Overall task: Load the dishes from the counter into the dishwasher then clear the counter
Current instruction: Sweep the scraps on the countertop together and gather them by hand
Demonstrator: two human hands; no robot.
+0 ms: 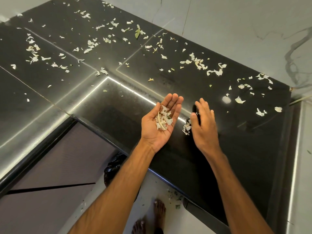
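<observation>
1. On the far left, the black polished surface (50, 102) turns a corner. It is littered with pale torn scraps (33, 49), thickest toward the back. What the scraps are made of is hard to tell.
2. Below the surface's front edge on the left is a dull mauve cabinet front (50, 166), cut off by the frame's bottom edge.
3. Further back, near the middle, a single green leaf (137, 33) lies among the scraps.
4. A crumpled black bag (112, 168) sits under the surface edge, mostly hidden behind the left forearm.
5. The left hand (160, 122) is held palm up just above the front edge, lightly cupped. Its fingers (173, 100) lie straight and close together, not curled over. A loose pile of collected bits (163, 119), with one thin pale stem among them, rests in the palm.
6. Two bare feet (159, 213) stand on the pale floor (148, 186), partly cut off at the bottom. A few fallen bits (173, 195) lie by the surface's lower edge.
7. A small heap (186, 126) sits on the surface between the two hands, against the right thumb side.
8. The right hand (204, 125) stands on edge on the surface, back toward the camera. Its fingers (202, 107) are extended and slightly spread, gripping nothing, and they look softly blurred.
9. More scraps lie scattered to the right, well apart from that hand.
10. Beyond rises a grey-veined marble wall (236, 31).
</observation>
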